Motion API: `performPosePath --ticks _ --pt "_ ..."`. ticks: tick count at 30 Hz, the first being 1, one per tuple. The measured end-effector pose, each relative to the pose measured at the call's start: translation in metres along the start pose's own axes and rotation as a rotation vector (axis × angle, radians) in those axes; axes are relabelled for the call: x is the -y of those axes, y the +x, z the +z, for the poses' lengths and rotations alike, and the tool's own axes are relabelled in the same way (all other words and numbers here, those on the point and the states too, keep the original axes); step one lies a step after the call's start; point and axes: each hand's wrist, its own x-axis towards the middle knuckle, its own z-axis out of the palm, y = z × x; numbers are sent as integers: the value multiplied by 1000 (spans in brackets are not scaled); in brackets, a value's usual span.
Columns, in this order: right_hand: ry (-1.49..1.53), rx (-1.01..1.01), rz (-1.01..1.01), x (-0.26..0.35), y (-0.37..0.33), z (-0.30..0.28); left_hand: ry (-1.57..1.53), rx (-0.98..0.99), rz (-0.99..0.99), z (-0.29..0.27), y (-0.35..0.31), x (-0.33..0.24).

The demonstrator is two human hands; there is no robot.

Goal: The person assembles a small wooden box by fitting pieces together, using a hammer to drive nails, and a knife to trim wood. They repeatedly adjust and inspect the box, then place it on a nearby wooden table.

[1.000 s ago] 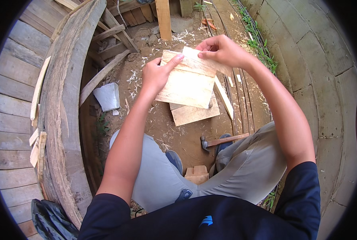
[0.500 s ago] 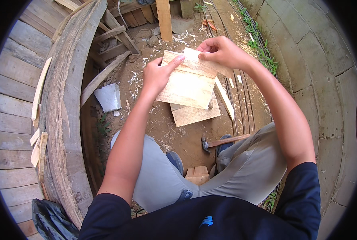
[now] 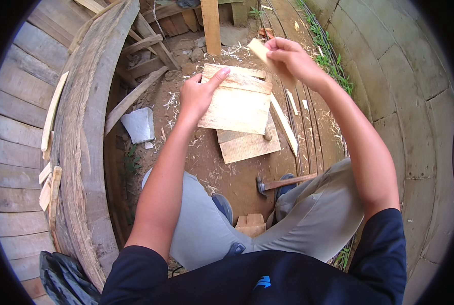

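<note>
- Head view: left hand [image 3: 199, 94] grips the left edge of a board [image 3: 237, 104], held above the ground.
- Right hand [image 3: 290, 58] pinches a thin wood strip [image 3: 261, 51] over the board's far right corner.
- A hammer [image 3: 283, 183] lies on the ground by the right knee.

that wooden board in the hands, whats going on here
A seated person holds a flat pale wooden board up with the left hand, thumb over its top edge. The right hand pinches a thin pale wood strip just above the board's top right corner. A wooden-handled hammer lies on the dirt by the right leg, beside another flat board.
</note>
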Motion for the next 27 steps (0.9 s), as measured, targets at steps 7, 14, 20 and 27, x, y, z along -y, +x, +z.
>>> performPosePath --ticks 7,14,20,27 --pt "-124 14 -61 4 -2 -4 -6 -57 -7 -1 9 8" --pt "-247 -50 -149 -4 1 6 -120 90 -119 -3 5 -2" --pt "-152 213 37 32 -20 6 -51 179 -171 6 4 4" --pt "-49 412 -44 11 -11 5 119 248 -101 18 23 32"
